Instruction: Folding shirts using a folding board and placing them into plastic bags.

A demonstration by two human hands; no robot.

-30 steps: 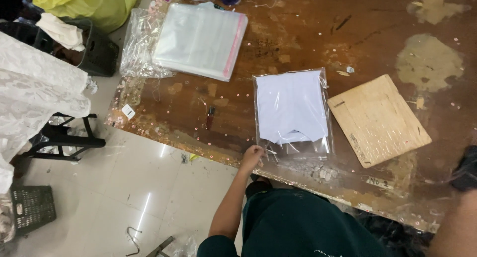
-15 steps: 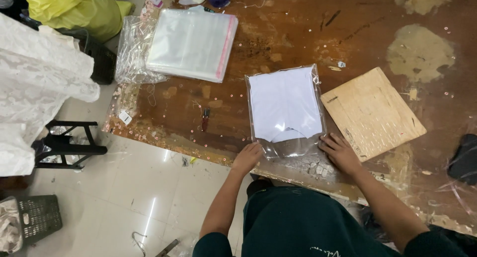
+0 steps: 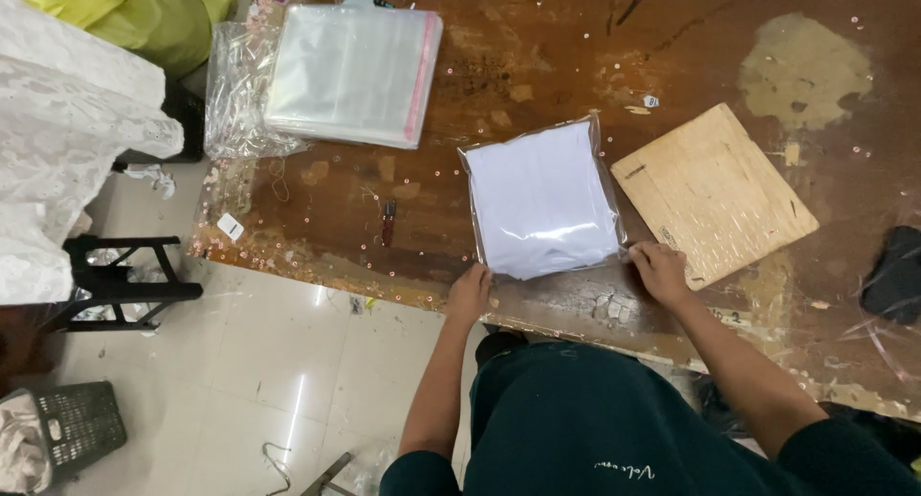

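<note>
The worn brown tabletop (image 3: 537,55) fills your view. At its near edge lies the clear bag holding a folded white garment (image 3: 542,200), with a plywood board (image 3: 715,194) at its 3 o'clock and a stack of empty clear bags (image 3: 350,74) at 10 o'clock. You seem to be closing the bag's open end. Your left hand (image 3: 470,293) at 7 o'clock and right hand (image 3: 662,271) at 5 o'clock pinch its near corners. Next, fold the flap evenly.

1 bagged white garment (image 3: 542,200); 1 stack clear bags (image 3: 353,74); 1 wood board (image 3: 715,194); 2 hands.

Glossy clear plastic bag (image 3: 543,200) over white cloth; worn, scuffed wooden table (image 3: 537,55)
</note>
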